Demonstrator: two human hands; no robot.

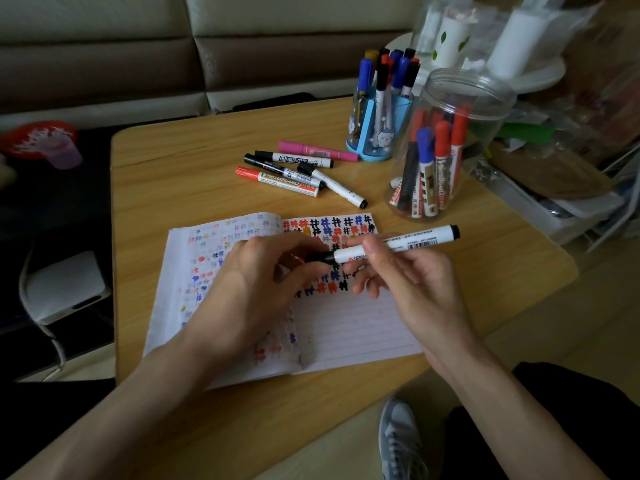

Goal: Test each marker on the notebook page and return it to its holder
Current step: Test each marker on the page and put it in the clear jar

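The right hand (408,278) pinches a white-barrelled black marker (415,240) between thumb and fingers. The left hand (263,282) grips its black end with curled fingers, above an open lined notebook (353,327).

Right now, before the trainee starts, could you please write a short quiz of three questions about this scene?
1. True or false: the pink marker stands inside the clear jar.
2. Which hand grips the white barrel of the marker held over the notebook? A) left B) right C) neither
3. How many loose markers lie on the table, the pink one included?

Key
1. False: it lies on the table beside the blue holder.
2. B: the right hand grips the barrel; the left hand pinches the black cap end.
3. Five.
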